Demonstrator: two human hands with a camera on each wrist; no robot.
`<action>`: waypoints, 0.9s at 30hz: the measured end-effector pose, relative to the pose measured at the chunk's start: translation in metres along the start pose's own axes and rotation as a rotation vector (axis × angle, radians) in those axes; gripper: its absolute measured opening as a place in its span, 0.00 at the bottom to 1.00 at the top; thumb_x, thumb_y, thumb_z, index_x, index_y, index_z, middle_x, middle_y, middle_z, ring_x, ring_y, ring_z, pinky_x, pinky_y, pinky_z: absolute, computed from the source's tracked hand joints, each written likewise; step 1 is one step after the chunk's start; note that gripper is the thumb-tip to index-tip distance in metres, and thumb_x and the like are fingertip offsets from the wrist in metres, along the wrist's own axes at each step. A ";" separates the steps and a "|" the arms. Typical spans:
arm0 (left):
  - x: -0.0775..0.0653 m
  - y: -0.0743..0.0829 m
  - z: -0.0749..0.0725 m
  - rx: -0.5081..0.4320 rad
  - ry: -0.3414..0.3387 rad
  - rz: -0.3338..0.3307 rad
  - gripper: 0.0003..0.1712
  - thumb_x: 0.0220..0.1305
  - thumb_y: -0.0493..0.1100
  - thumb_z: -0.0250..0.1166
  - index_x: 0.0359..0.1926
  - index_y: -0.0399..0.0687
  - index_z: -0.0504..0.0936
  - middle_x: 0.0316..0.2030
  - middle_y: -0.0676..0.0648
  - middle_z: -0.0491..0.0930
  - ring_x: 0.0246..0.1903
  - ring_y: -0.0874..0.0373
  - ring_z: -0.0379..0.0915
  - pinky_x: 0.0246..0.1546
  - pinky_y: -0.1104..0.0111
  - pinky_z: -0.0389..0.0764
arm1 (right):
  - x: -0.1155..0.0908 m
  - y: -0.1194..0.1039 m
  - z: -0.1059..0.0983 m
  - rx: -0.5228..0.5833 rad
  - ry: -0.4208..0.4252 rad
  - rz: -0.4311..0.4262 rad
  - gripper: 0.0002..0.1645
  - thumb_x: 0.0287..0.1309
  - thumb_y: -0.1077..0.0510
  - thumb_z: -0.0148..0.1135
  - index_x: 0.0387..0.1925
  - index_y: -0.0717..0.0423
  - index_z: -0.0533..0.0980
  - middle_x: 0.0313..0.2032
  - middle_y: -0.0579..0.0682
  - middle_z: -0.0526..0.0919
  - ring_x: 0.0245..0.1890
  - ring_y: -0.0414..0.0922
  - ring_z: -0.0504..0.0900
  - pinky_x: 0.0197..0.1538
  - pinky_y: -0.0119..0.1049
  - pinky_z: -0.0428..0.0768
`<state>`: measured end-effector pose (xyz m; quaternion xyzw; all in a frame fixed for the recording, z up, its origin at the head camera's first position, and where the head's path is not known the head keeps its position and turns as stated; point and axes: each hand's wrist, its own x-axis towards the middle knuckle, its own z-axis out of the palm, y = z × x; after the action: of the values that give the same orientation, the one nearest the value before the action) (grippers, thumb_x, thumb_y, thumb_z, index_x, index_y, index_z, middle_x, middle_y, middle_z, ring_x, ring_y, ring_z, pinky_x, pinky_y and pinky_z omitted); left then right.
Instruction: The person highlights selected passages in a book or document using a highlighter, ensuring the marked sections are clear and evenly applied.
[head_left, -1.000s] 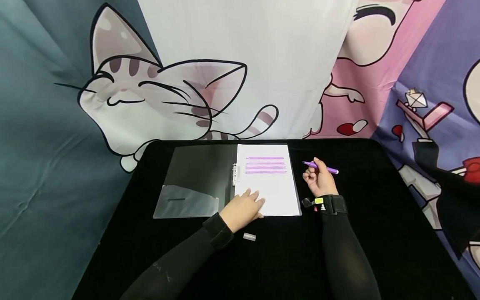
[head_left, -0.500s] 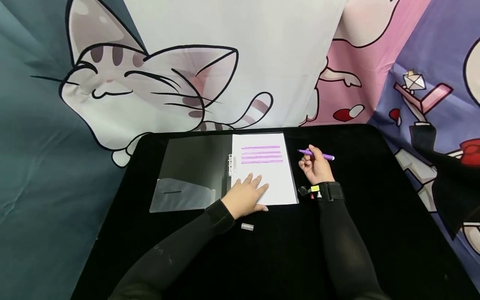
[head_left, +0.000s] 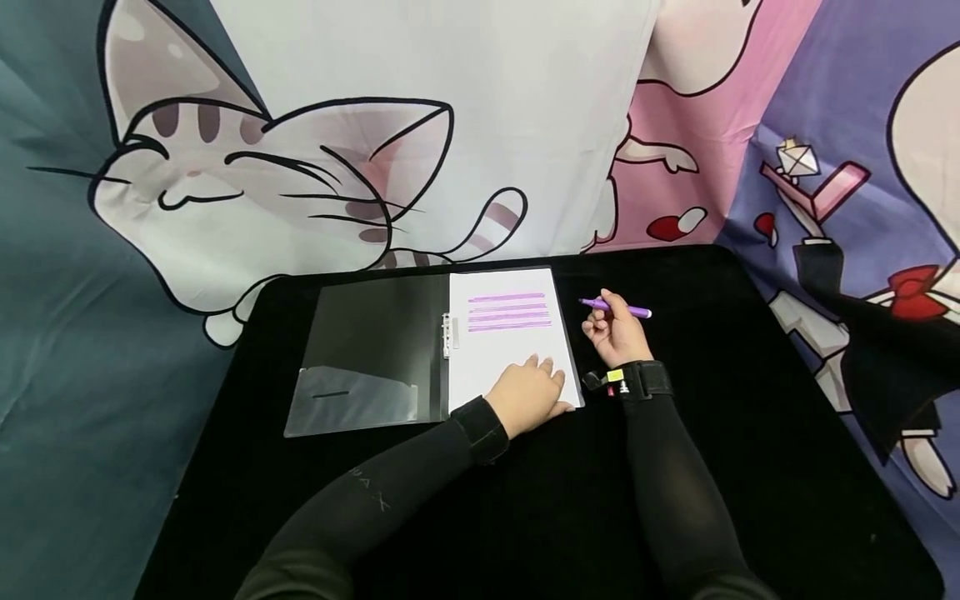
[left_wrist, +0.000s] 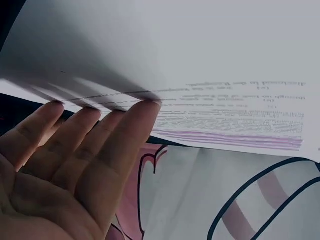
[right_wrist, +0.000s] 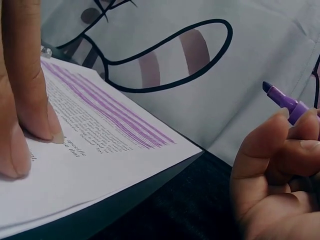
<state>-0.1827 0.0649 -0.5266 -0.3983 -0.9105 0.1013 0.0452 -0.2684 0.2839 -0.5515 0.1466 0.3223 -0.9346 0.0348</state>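
A white sheet [head_left: 510, 342] with several purple highlighted lines [head_left: 508, 311] lies in an open dark folder [head_left: 375, 342] on the black table [head_left: 750, 433]. My left hand [head_left: 538, 385] rests flat on the sheet's lower right part, its fingers [left_wrist: 100, 140] straight against the paper [left_wrist: 225, 60]. To the right of the sheet, my right hand [head_left: 611, 329] grips an uncapped purple highlighter [head_left: 622, 309], whose tip [right_wrist: 272, 92] points left and hovers off the page. In the right wrist view the left hand's fingers [right_wrist: 25, 75] press the printed text [right_wrist: 85, 125].
The folder's clear inner pocket [head_left: 352, 404] and metal clip [head_left: 448, 333] lie left of the sheet. Printed cartoon cloths [head_left: 300, 167] hang behind and beside the table. The black tabletop runs to its front edge.
My left hand has slid right along the sheet's bottom edge. The small cap seen near the left wrist earlier is out of sight now. The right hand keeps its hold on the highlighter.
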 end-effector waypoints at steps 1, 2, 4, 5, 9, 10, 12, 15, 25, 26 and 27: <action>0.000 0.000 0.000 -0.001 0.003 -0.008 0.38 0.82 0.75 0.59 0.71 0.55 0.89 0.69 0.45 0.90 0.67 0.45 0.90 0.50 0.53 0.97 | 0.000 0.000 0.000 0.001 -0.003 -0.001 0.24 0.91 0.54 0.55 0.30 0.52 0.80 0.18 0.44 0.76 0.20 0.37 0.70 0.33 0.30 0.74; 0.000 0.001 -0.001 -0.006 0.004 -0.015 0.39 0.81 0.77 0.59 0.71 0.55 0.89 0.69 0.45 0.90 0.67 0.45 0.90 0.50 0.53 0.97 | -0.001 0.001 0.001 0.003 -0.006 -0.001 0.24 0.91 0.54 0.55 0.30 0.52 0.80 0.18 0.44 0.76 0.20 0.37 0.70 0.33 0.30 0.74; 0.000 0.004 -0.002 -0.007 0.003 -0.025 0.42 0.77 0.80 0.60 0.72 0.56 0.88 0.69 0.45 0.90 0.67 0.45 0.90 0.49 0.53 0.97 | -0.002 0.000 0.001 0.010 -0.011 0.001 0.24 0.91 0.54 0.54 0.30 0.52 0.80 0.18 0.44 0.76 0.20 0.37 0.69 0.33 0.30 0.74; 0.000 0.005 -0.004 -0.007 0.004 -0.033 0.44 0.75 0.81 0.61 0.72 0.56 0.88 0.68 0.45 0.90 0.66 0.45 0.90 0.49 0.54 0.97 | -0.002 0.000 0.002 0.017 -0.013 0.003 0.24 0.91 0.54 0.54 0.30 0.52 0.79 0.18 0.45 0.75 0.19 0.37 0.68 0.33 0.30 0.74; 0.002 0.013 0.002 0.029 0.049 -0.053 0.41 0.75 0.79 0.64 0.68 0.55 0.91 0.65 0.45 0.92 0.62 0.45 0.92 0.43 0.56 0.97 | -0.003 -0.001 0.002 0.028 -0.028 0.018 0.25 0.91 0.54 0.54 0.30 0.53 0.78 0.19 0.45 0.75 0.20 0.38 0.66 0.34 0.30 0.73; 0.001 0.015 0.002 0.037 0.056 -0.056 0.38 0.77 0.76 0.64 0.66 0.54 0.91 0.64 0.45 0.93 0.61 0.45 0.93 0.42 0.56 0.97 | -0.003 -0.001 0.001 0.031 -0.031 0.022 0.25 0.91 0.54 0.54 0.30 0.53 0.78 0.19 0.45 0.75 0.20 0.38 0.66 0.34 0.30 0.73; 0.001 0.017 0.004 0.055 0.065 -0.056 0.34 0.81 0.73 0.63 0.65 0.54 0.92 0.63 0.45 0.93 0.61 0.45 0.93 0.41 0.56 0.97 | -0.004 -0.001 0.001 0.030 -0.035 0.025 0.25 0.91 0.54 0.53 0.29 0.53 0.78 0.19 0.45 0.75 0.20 0.38 0.66 0.35 0.30 0.73; -0.003 0.017 0.000 0.055 0.066 -0.052 0.27 0.85 0.65 0.62 0.65 0.55 0.92 0.63 0.46 0.93 0.60 0.45 0.93 0.42 0.56 0.97 | -0.003 0.000 0.001 0.034 -0.042 0.028 0.25 0.91 0.54 0.53 0.29 0.53 0.78 0.19 0.45 0.76 0.21 0.38 0.66 0.35 0.30 0.73; -0.010 0.010 -0.017 -0.129 0.250 -0.074 0.07 0.78 0.41 0.70 0.52 0.55 0.89 0.32 0.54 0.90 0.31 0.58 0.89 0.24 0.64 0.89 | -0.008 0.000 -0.001 0.036 -0.040 0.044 0.25 0.90 0.54 0.54 0.29 0.54 0.79 0.20 0.46 0.77 0.22 0.39 0.69 0.36 0.31 0.75; -0.013 0.006 -0.021 -0.147 0.273 -0.083 0.10 0.77 0.40 0.70 0.55 0.55 0.88 0.32 0.53 0.89 0.31 0.58 0.89 0.25 0.64 0.89 | -0.008 0.000 -0.001 0.037 -0.043 0.042 0.25 0.90 0.54 0.54 0.29 0.55 0.80 0.20 0.46 0.77 0.22 0.39 0.70 0.35 0.31 0.75; -0.017 0.000 -0.026 -0.159 0.301 -0.095 0.12 0.77 0.39 0.70 0.57 0.55 0.88 0.33 0.53 0.89 0.31 0.57 0.89 0.25 0.64 0.89 | -0.007 0.000 -0.001 0.040 -0.046 0.041 0.25 0.90 0.54 0.54 0.29 0.55 0.80 0.20 0.46 0.78 0.21 0.39 0.70 0.35 0.31 0.75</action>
<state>-0.1665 0.0564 -0.5018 -0.3678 -0.9164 -0.0341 0.1544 -0.2612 0.2843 -0.5499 0.1323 0.2998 -0.9430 0.0585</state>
